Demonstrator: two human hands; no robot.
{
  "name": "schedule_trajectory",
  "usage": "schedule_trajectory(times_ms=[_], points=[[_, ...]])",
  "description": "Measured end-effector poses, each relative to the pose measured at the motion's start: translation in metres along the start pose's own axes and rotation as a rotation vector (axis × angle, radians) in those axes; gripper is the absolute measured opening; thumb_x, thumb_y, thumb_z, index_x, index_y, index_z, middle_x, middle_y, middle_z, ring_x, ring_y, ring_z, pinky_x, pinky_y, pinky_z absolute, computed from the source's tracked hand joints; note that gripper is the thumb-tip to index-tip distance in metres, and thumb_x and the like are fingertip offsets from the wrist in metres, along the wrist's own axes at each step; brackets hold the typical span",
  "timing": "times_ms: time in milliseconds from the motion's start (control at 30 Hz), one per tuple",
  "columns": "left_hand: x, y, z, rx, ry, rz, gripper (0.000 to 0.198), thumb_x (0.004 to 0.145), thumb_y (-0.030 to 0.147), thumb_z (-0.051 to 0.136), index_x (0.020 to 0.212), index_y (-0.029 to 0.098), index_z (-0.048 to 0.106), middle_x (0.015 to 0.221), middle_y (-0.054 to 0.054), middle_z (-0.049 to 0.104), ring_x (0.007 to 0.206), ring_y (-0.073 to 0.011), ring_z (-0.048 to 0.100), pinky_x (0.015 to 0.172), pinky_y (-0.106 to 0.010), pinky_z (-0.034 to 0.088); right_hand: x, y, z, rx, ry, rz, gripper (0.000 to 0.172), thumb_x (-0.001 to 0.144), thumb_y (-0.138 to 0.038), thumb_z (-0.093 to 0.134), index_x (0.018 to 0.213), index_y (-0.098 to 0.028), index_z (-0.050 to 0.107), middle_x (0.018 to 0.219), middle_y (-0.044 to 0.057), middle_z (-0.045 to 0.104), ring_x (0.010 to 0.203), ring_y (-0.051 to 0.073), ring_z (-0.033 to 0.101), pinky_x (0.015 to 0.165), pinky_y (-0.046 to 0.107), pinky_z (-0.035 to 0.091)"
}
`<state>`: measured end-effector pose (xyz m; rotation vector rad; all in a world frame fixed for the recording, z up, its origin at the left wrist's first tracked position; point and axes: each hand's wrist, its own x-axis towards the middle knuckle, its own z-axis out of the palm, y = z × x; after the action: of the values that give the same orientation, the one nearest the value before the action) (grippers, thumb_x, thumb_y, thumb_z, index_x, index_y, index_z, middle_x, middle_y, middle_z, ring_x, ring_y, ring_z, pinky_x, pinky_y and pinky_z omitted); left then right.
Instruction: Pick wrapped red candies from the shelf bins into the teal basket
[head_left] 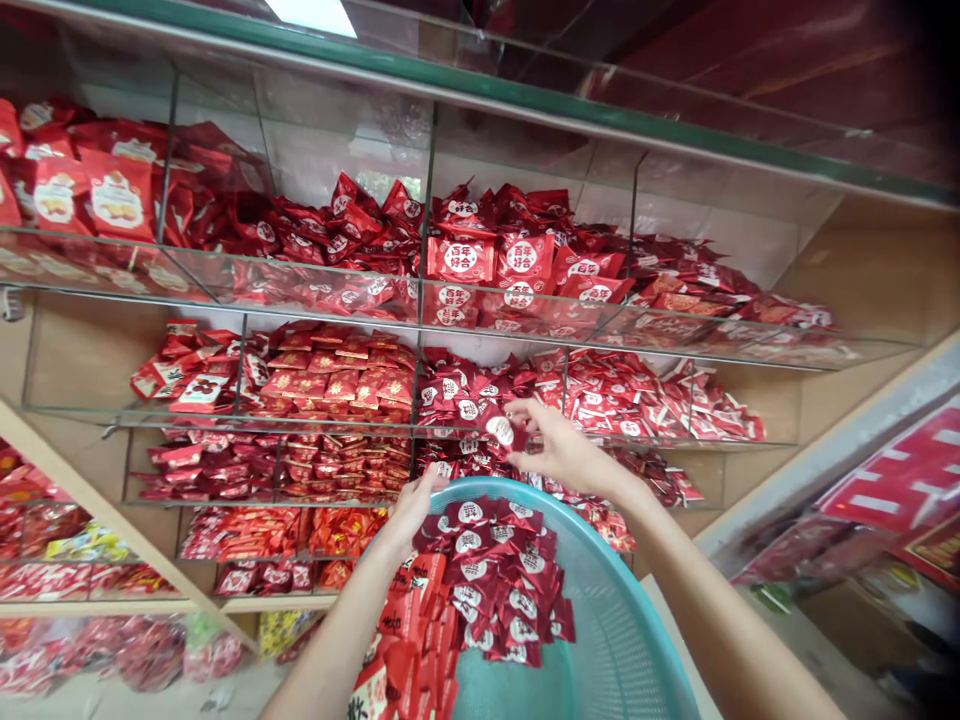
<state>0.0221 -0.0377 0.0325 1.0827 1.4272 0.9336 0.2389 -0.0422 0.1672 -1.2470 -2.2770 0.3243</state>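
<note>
My right hand pinches a small dark red candy packet with a white label, just above the far rim of a turquoise plastic basket. My left hand is closed on the basket's far left rim; part of its fingers is hidden. Inside the basket lies a pile of dark red packets with white labels. Brighter red packets fill its left side. Straight ahead, a shelf compartment holds similar dark red packets, beside the packet in my fingers.
Glass shelves with dividers rise ahead, their front edge close to my hands. Larger red packets fill the upper shelf. Gold-patterned red packets sit left of centre. A slanting wooden panel stands left, and red printed packaging lies right.
</note>
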Motion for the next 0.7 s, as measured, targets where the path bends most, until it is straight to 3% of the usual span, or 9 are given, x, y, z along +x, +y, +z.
schedule_trajectory(times_ms=[167,367,600,700], points=[[0.001,0.001,0.0,-0.092,-0.013,-0.029,0.07,0.075,0.068,0.025,0.09,0.015,0.067,0.101,-0.01,0.066,0.1,-0.025,0.055,0.091,-0.035,0.035,-0.016,-0.009,0.031,-0.04,-0.299,-0.044,0.048,0.069,-0.026,0.061,0.114,-0.024,0.043,0.107,0.005,0.053,0.098,0.022,0.044,0.085,0.037,0.035],[0.001,0.0,-0.002,-0.071,0.025,-0.047,0.073,0.074,0.071,0.02,0.1,0.018,0.063,0.105,-0.01,0.064,0.104,-0.0282,0.052,0.093,-0.042,0.033,-0.006,-0.004,0.079,-0.101,-0.561,-0.03,0.052,0.064,-0.023,0.064,0.112,-0.024,0.045,0.106,0.004,0.054,0.099,0.024,0.044,0.087,0.038,0.033],[0.01,-0.007,-0.003,-0.13,0.069,-0.034,0.073,0.073,0.071,0.024,0.115,0.017,0.051,0.106,-0.012,0.062,0.103,-0.0258,0.054,0.09,-0.036,0.037,0.01,-0.005,0.115,-0.131,-0.65,-0.117,0.049,0.061,-0.02,0.064,0.107,-0.02,0.049,0.105,0.007,0.053,0.096,0.025,0.047,0.081,0.038,0.039],[0.011,-0.008,-0.002,-0.141,0.055,-0.034,0.072,0.075,0.069,0.025,0.116,0.015,0.05,0.107,-0.012,0.061,0.103,-0.0249,0.054,0.093,-0.036,0.035,0.012,-0.003,0.124,-0.123,-0.625,-0.141,0.045,0.063,-0.013,0.059,0.106,-0.019,0.05,0.105,0.008,0.054,0.095,0.023,0.05,0.084,0.037,0.038]])
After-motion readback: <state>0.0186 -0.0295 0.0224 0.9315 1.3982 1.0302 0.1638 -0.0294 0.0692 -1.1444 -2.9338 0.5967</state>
